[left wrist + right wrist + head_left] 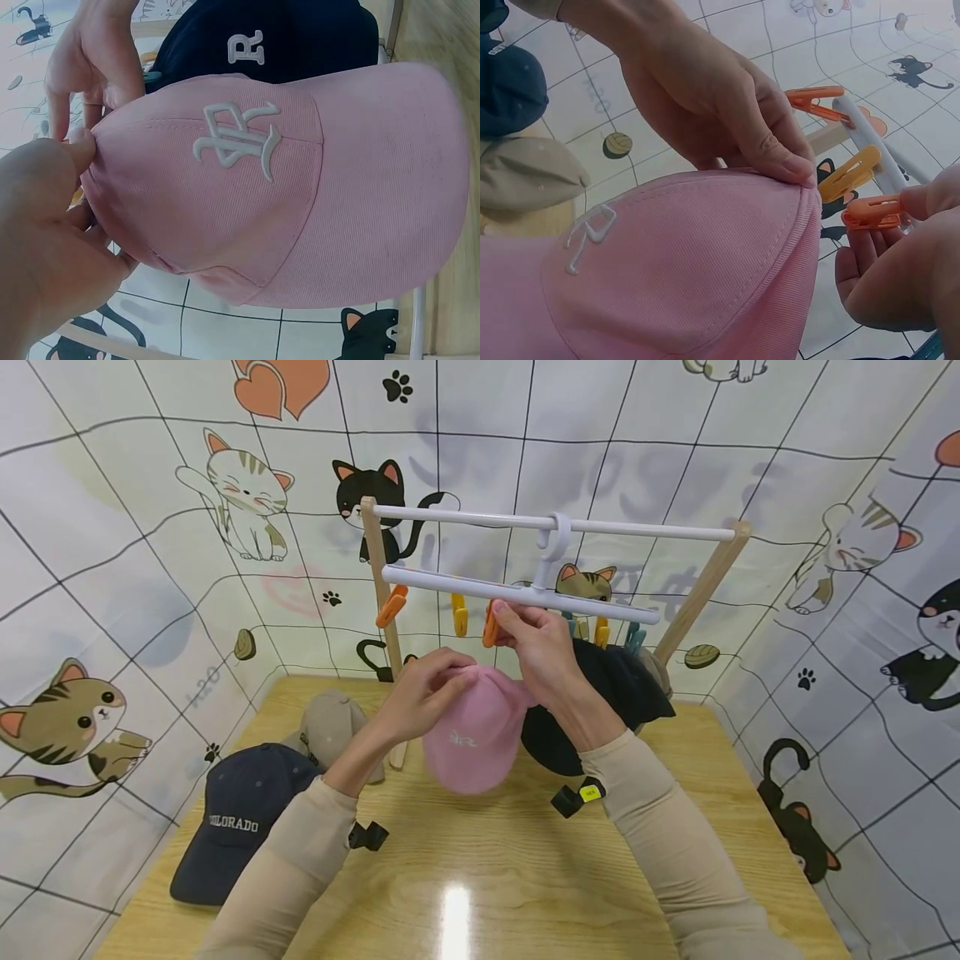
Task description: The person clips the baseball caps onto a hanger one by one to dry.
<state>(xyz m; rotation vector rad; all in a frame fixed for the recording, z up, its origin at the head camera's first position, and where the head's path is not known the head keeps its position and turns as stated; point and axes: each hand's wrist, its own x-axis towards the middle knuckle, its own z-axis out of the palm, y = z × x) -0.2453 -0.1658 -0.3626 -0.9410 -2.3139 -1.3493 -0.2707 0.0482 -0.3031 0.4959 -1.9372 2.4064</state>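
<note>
Pinched by the left hand (424, 700), the pink baseball cap (474, 739) is best raised toward twelve o'clock, to the orange clothespin (490, 632) pinched by the right hand (552, 656).

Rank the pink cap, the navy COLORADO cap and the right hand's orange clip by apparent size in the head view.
1. Navy COLORADO cap, even partly covered by the left sleeve
2. Pink cap
3. Orange clip

Pink cap (477, 732) hangs brim-down below orange clip (491, 625).
</note>
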